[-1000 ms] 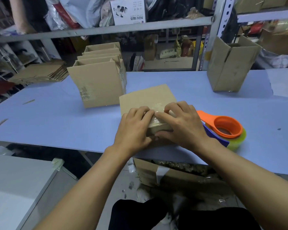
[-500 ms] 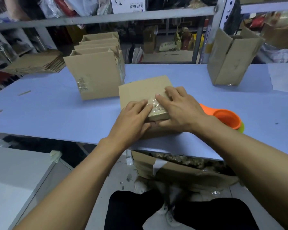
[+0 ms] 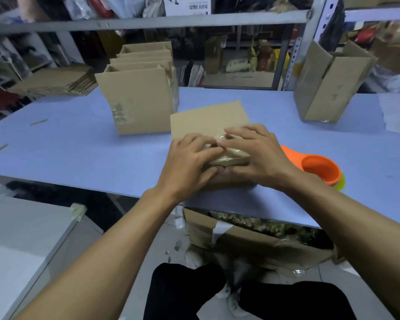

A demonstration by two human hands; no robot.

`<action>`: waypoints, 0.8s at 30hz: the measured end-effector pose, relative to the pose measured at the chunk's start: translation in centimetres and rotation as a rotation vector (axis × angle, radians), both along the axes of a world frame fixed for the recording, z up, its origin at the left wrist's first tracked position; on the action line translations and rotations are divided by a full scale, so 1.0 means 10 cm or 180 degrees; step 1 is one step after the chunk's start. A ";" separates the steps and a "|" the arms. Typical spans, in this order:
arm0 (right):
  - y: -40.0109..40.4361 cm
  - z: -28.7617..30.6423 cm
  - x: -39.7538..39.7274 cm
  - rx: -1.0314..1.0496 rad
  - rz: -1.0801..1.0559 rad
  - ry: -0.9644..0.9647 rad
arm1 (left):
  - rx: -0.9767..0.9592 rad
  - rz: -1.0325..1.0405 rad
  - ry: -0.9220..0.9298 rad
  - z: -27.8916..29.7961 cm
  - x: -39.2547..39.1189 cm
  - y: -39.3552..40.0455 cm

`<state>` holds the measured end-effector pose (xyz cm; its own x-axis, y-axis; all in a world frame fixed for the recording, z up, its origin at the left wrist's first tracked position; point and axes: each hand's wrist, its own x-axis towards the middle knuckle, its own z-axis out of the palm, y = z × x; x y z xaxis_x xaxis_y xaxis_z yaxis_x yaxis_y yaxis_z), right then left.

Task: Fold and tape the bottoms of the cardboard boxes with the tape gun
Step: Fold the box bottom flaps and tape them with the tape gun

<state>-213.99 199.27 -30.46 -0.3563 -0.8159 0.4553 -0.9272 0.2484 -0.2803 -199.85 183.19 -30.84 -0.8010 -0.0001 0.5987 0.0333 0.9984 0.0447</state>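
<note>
**Blue bench, box bottom under both hands**

Blue table [image 3: 79, 144] in front of metal shelving [image 3: 148, 20]. Left hand [image 3: 187, 165] and right hand [image 3: 259, 155] lie side by side, fingers spread flat, pressing clear tape on the near edge of the upturned cardboard box [image 3: 208, 118] at the table's front. Both thumbs tuck under that edge; grip unclear. Tape gun [image 3: 319, 169], orange, just right, partly hidden by the wrist. Taped boxes [image 3: 136, 100] behind: label unreadable. Shelf card [image 3: 187, 5]: blurred print.

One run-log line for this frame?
step: smoothing tape | left hand: pressing box | right hand: pressing box | tape gun: on table
</note>
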 end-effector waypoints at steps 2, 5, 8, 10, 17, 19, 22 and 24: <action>0.03 -0.10 -0.04 -0.0526 0.0224 -0.0255 | 0.0215 -0.0182 0.0484 -0.09 0.00 0.04; -0.03 -0.19 -0.09 -0.0930 0.0493 -0.0701 | 0.0749 -0.0299 0.0549 -0.13 -0.02 0.04; -0.14 -0.22 -0.11 -0.1030 0.0457 -0.1051 | 0.1030 -0.0189 0.0506 -0.17 -0.08 0.00; -0.16 -0.22 -0.15 -0.0988 0.0478 -0.1047 | 0.1103 -0.0100 0.0480 -0.19 -0.11 -0.02; -0.02 -0.13 -0.27 -0.0514 0.0820 -0.1251 | 0.1417 -0.0714 -0.0035 -0.12 -0.05 -0.19; 0.00 -0.09 -0.28 -0.0366 0.0944 -0.1551 | 0.1352 -0.0642 -0.0165 -0.13 -0.02 -0.21; 0.07 -0.02 -0.29 -0.0189 0.0916 -0.1595 | 0.1240 -0.0517 -0.0136 -0.13 0.03 -0.22; 0.07 -0.04 -0.29 -0.0254 0.0688 -0.0889 | 0.1072 -0.0437 -0.0152 -0.09 0.00 -0.21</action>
<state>-216.89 199.95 -30.82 -0.2990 -0.8518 0.4301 -0.8407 0.0220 -0.5410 -199.81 181.12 -31.71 -0.8343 -0.0814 0.5453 0.1559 0.9138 0.3750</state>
